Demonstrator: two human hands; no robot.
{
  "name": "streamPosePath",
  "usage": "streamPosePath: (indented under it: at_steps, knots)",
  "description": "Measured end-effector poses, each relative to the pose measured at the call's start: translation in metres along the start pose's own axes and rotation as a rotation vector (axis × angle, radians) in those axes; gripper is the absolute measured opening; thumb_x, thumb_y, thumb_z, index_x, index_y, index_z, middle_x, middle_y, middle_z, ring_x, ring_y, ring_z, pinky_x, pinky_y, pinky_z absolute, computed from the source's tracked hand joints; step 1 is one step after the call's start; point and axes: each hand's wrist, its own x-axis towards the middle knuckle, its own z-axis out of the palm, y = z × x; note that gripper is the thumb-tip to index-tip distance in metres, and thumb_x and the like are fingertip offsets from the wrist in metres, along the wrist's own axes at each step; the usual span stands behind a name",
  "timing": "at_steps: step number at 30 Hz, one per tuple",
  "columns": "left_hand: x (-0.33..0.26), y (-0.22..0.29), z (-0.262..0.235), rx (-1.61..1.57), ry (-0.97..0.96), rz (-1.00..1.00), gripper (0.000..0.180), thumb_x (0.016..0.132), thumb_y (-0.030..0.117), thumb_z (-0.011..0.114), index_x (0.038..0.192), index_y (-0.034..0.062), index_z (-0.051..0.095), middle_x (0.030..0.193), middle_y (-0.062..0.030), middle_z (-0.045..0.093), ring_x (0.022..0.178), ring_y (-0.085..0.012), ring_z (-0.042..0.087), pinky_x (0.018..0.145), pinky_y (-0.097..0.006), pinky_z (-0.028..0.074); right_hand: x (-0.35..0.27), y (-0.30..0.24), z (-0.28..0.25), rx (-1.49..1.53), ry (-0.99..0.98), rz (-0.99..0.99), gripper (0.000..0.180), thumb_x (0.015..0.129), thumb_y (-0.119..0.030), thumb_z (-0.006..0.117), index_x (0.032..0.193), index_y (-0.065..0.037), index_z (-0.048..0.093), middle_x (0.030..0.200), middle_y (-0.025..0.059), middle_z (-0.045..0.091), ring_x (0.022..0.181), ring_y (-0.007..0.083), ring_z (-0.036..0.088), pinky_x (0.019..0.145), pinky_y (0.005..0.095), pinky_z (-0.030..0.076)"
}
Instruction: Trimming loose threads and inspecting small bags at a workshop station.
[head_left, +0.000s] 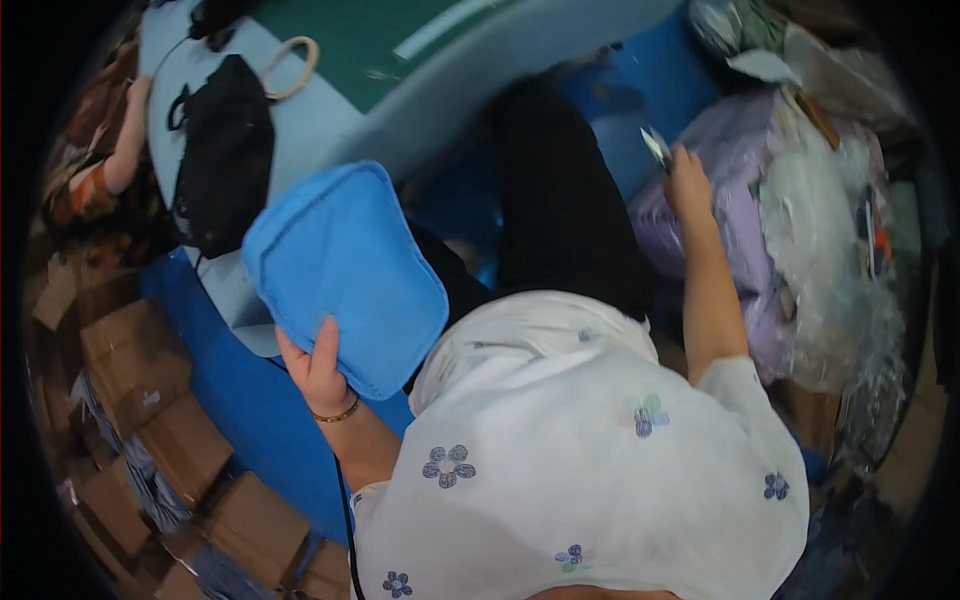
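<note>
My left hand (318, 368) grips a flat blue fabric pouch (345, 270) with rounded corners and a stitched edge. The thumb lies on top of the pouch and the other fingers are partly hidden behind it. Off to the right, my right hand (688, 187) is closed on a small pair of thread snips (656, 148), their metal blades pointing up and away. The snips' handle is mostly covered by the fingers. A purple bundle wrapped in clear plastic (735, 190) lies just beside that hand.
A pale table (315, 130) carries a black cloth bag (228, 155), a cream-coloured ring (293, 68) and a green mat (345, 45). Cardboard boxes (185, 445) are stacked at the left. Another person's arm (125, 145) shows at the far left. Crumpled clear plastic (825, 260) covers the right side.
</note>
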Motion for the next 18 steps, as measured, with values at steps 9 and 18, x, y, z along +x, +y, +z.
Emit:
streamPosePath:
  at_steps: [9,18]
  knots:
    - [0.019,-0.001,-0.008,-0.479,0.121,-0.149,0.055,0.083,0.018,0.057,0.13,-0.0045,0.039,0.121,-0.0184,0.052,0.108,-0.0284,0.053,0.091,-0.038,0.045,0.051,-0.159,-0.082,0.553,0.37,-0.526,0.04,0.079,-0.017,0.066,0.115,-0.005,0.053,0.103,0.0173,0.057,0.094,0.0345,0.057,0.079,0.0393,0.047]
    - [0.039,-0.002,0.012,-0.802,0.22,-0.29,0.053,0.087,0.029,0.055,0.128,-0.002,0.043,0.118,-0.0173,0.054,0.104,-0.0274,0.056,0.09,-0.038,0.046,0.143,-0.319,-0.053,0.089,0.23,-0.802,0.041,0.081,-0.027,0.063,0.119,-0.015,0.054,0.105,0.0082,0.059,0.093,0.0272,0.059,0.076,0.0398,0.049]
